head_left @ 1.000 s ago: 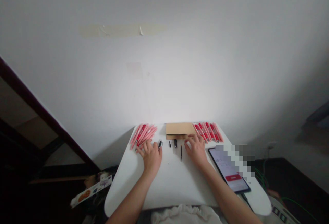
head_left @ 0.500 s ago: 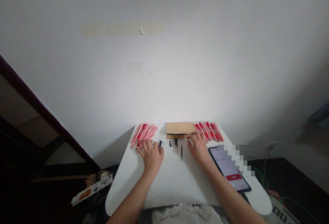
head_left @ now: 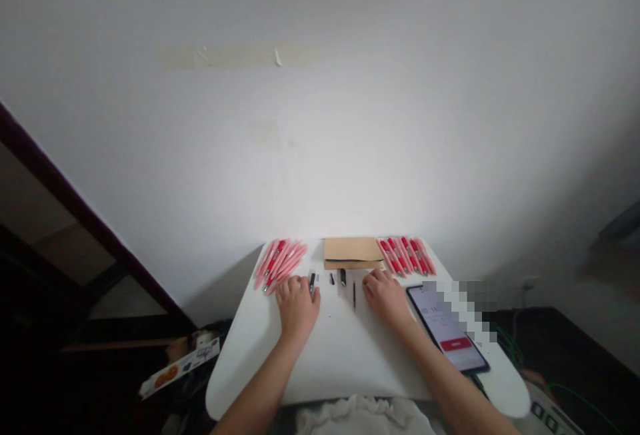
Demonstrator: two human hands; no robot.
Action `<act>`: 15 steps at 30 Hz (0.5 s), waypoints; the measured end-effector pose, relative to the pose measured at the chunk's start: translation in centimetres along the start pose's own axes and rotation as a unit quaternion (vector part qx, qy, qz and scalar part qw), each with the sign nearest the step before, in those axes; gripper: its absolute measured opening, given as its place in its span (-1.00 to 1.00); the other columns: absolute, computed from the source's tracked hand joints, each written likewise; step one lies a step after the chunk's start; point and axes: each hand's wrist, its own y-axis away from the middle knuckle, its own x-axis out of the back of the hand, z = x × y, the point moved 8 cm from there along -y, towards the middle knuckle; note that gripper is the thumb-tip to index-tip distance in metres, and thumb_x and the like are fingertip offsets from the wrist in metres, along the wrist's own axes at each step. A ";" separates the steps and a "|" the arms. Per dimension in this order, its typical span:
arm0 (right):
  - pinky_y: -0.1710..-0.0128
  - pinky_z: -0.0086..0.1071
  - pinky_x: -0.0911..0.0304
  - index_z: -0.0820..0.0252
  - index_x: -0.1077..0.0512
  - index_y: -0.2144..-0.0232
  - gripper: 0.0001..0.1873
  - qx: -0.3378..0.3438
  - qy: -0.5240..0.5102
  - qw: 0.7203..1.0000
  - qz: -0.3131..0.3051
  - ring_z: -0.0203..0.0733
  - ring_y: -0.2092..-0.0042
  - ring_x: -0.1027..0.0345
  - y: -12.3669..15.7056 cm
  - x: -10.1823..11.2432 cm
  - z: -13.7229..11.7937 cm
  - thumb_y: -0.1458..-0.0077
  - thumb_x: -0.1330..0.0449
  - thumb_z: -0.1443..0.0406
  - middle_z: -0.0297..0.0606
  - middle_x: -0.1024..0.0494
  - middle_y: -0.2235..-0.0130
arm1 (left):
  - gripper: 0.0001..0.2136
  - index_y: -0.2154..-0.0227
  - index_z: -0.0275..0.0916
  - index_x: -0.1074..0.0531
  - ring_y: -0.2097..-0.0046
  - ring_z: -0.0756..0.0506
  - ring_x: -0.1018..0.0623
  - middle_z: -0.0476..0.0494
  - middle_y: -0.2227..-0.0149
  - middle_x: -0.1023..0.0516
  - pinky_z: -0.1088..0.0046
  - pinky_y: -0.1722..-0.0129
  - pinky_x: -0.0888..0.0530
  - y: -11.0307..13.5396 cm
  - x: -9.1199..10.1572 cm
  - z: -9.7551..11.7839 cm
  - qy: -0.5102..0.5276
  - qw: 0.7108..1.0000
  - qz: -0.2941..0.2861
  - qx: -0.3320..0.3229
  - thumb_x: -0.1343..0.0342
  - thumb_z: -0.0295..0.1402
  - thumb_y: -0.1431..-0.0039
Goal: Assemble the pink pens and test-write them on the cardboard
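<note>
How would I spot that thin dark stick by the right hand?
Start at the white table, then find the person's right hand. Just left of that hand in the picture lies a thin dark stick, slimmer and longer than the stubby black piece beside it.

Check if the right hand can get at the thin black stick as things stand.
Likely yes: the right hand is just right of the stick, with bare table between and nothing lying over it.
</note>
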 end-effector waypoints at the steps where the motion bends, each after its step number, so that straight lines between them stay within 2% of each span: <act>1: 0.13 -0.36 -0.15 0.14 -0.50 0.26 -0.75 -0.005 -0.002 1.000 0.007 -0.12 0.05 -0.32 0.0 -0.1 0.1 -0.28 -0.01 0.32 -0.17 -0.51 0.14 | -0.76 0.18 -0.24 -0.44 0.01 -0.25 -0.37 -0.24 0.12 -0.45 0.17 -0.01 -0.26 0.0 0.0 0.0 0.000 1.000 -0.003 0.001 -0.01 -0.22 -0.22; 8: 0.13 -0.35 -0.12 0.12 -0.51 0.25 -0.79 -0.023 -0.024 0.999 0.035 -0.13 0.06 -0.30 0.2 -0.3 0.5 -0.26 -0.06 0.30 -0.18 -0.49 0.16 | -0.78 0.20 -0.25 -0.44 0.04 -0.22 -0.38 -0.22 0.14 -0.44 0.23 0.05 -0.27 -0.2 0.1 0.0 0.005 1.000 -0.018 0.005 -0.02 -0.23 -0.22; 15: 0.14 -0.33 -0.14 0.13 -0.50 0.24 -0.82 -0.014 -0.027 0.998 0.061 -0.09 0.08 -0.30 0.3 -0.4 0.5 -0.24 -0.08 0.31 -0.16 -0.48 0.16 | -0.79 0.20 -0.24 -0.43 0.06 -0.22 -0.39 -0.20 0.16 -0.45 0.23 0.06 -0.27 -0.2 0.0 0.1 0.003 1.000 -0.007 0.001 -0.02 -0.23 -0.22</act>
